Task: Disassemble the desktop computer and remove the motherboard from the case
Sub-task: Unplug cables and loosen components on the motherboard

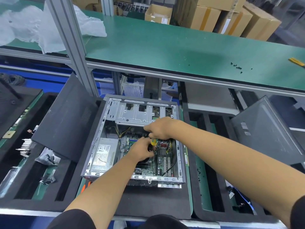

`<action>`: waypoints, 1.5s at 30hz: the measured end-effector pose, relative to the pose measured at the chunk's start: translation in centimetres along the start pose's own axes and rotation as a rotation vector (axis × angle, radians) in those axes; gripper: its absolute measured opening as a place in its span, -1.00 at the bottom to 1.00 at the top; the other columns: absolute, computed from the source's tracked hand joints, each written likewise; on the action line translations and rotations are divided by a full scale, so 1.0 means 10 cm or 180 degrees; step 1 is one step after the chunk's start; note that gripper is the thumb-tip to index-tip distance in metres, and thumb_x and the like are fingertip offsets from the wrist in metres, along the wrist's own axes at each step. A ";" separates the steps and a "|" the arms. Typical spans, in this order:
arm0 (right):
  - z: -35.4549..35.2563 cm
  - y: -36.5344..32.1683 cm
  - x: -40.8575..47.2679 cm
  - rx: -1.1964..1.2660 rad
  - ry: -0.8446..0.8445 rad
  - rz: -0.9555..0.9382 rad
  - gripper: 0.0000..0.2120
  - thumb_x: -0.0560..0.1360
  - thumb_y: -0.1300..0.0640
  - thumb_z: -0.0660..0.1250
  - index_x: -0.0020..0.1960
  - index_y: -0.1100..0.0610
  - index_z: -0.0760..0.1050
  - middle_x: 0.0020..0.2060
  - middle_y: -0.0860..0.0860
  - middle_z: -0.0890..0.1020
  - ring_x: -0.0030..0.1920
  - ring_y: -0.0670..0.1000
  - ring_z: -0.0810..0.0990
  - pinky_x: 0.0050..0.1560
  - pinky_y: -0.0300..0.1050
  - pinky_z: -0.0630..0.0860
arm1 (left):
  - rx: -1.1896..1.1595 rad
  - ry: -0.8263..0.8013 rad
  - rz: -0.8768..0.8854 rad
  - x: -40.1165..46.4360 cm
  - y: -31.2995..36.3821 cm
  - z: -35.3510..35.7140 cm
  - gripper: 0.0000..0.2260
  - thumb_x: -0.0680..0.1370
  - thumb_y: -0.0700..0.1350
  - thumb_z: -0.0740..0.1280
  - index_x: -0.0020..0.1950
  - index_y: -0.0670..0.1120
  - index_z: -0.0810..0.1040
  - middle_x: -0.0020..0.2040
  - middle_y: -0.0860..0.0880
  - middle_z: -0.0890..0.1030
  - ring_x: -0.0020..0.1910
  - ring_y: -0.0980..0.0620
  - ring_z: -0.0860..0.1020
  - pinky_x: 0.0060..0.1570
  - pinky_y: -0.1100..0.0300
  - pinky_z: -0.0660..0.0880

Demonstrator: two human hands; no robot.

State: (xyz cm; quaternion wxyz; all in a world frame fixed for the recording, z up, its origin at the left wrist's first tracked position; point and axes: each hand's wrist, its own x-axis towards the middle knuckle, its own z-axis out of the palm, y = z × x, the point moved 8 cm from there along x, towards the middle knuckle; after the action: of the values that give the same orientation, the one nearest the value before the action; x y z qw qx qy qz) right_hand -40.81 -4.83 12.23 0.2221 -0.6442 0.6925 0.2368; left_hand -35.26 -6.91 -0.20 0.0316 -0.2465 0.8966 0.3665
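Observation:
An open desktop case (179,156) lies on its side on a black foam mat. Inside it sits the green motherboard (162,164), with a grey power supply (103,154) to its left and a silver drive cage (132,113) at the far end. Both hands reach into the case over the board. My right hand (159,128) grips the top of a yellow-and-green screwdriver handle (154,141). My left hand (142,150) is closed around the lower part of the screwdriver. The screwdriver tip is hidden by my fingers.
The removed dark side panel (66,119) leans against the case's left side. Another dark panel (270,131) stands at the right. Several small black screws (236,66) lie on the green shelf (165,47) above. Foam trays with loose parts (26,146) flank the case.

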 end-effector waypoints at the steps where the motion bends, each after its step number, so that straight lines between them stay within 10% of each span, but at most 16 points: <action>1: -0.01 0.00 -0.01 0.0055 0.0036 -0.0058 -0.91 0.68 0.03 0.15 0.03 0.01 0.26 -0.24 -0.03 0.42 -0.21 0.06 0.40 -0.30 -0.06 0.28 | 0.0010 0.0003 0.0023 0.00 0.01 0.00 -0.87 0.39 -0.09 0.47 -0.09 0.03 0.59 -0.10 0.07 0.54 0.00 0.01 0.48 0.03 -0.03 0.55; 8: -0.05 -0.01 -0.11 0.0946 0.0240 -0.0534 -0.87 0.44 0.33 0.40 -0.06 0.16 0.60 -0.07 0.05 0.42 -0.16 -0.06 0.41 -0.19 -0.06 0.37 | 0.0015 -0.0030 0.0012 0.00 0.02 -0.01 -0.86 0.40 -0.08 0.47 -0.11 0.07 0.55 -0.05 0.00 0.53 -0.01 0.00 0.51 0.05 -0.03 0.55; 12: 0.06 -0.09 -0.10 0.1505 -0.0022 -0.0504 -0.73 0.41 0.45 0.32 -0.05 0.18 0.67 -0.03 0.15 0.46 0.01 0.24 0.52 -0.11 0.11 0.56 | -0.0142 -0.0014 -0.0095 0.00 -0.03 0.01 -0.85 0.41 -0.11 0.49 -0.11 0.05 0.57 -0.04 0.00 0.58 -0.04 0.00 0.56 0.01 -0.02 0.58; 19: 0.00 0.04 -0.05 0.0254 0.0146 0.0414 -0.69 0.64 -0.13 0.17 0.06 0.13 0.41 -0.28 -0.02 0.50 -0.35 0.04 0.54 -0.34 -0.07 0.33 | -0.0043 -0.0083 -0.0102 0.01 -0.03 0.03 -0.88 0.41 -0.12 0.46 -0.09 -0.01 0.59 -0.04 -0.04 0.61 0.01 0.00 0.53 0.03 -0.03 0.57; 27: -0.06 -0.18 -0.01 -0.0407 0.0021 -0.0042 -0.78 0.65 0.03 0.22 0.29 -0.01 0.37 -0.26 -0.09 0.41 -0.15 0.07 0.47 -0.21 -0.04 0.37 | 0.0001 0.0026 -0.0015 0.02 -0.01 0.00 -0.87 0.40 -0.11 0.48 -0.09 -0.03 0.61 -0.09 0.04 0.51 -0.08 0.01 0.50 -0.05 0.01 0.56; 34: -0.04 -0.17 -0.06 0.0219 0.0128 -0.0371 -0.80 0.46 0.40 0.30 0.00 0.18 0.58 0.04 0.17 0.53 -0.23 0.06 0.41 -0.39 -0.12 0.23 | -0.0153 -0.0032 -0.0065 0.00 -0.02 0.01 -0.86 0.39 -0.12 0.48 -0.14 0.03 0.57 -0.02 0.02 0.58 -0.08 0.03 0.56 -0.11 0.16 0.50; 40: -0.01 -0.12 -0.04 0.0124 0.0255 0.0044 -0.48 0.49 0.15 0.29 0.42 0.02 0.28 -0.10 0.05 0.58 -0.18 0.11 0.58 -0.36 -0.09 0.38 | -0.0164 0.0005 0.0045 0.00 -0.01 0.00 -0.88 0.39 -0.16 0.47 -0.11 -0.04 0.60 -0.14 0.06 0.60 -0.05 0.03 0.52 0.12 0.04 0.51; 45: 0.07 0.03 -0.03 0.0345 0.0003 0.0371 -0.68 0.67 -0.11 0.08 0.14 0.13 0.39 -0.09 0.04 0.53 -0.09 0.12 0.51 -0.13 0.01 0.37 | -0.0104 0.0036 0.0113 0.00 0.02 0.00 -0.89 0.41 -0.17 0.46 -0.11 -0.04 0.60 -0.13 0.08 0.59 -0.08 0.01 0.53 0.17 0.05 0.49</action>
State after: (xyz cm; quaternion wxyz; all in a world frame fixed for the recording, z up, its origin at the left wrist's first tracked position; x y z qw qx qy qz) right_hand -41.11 -4.14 11.83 0.2423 -0.5899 0.7407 0.2111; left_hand -35.33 -6.76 -0.10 0.0161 -0.2331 0.8949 0.3802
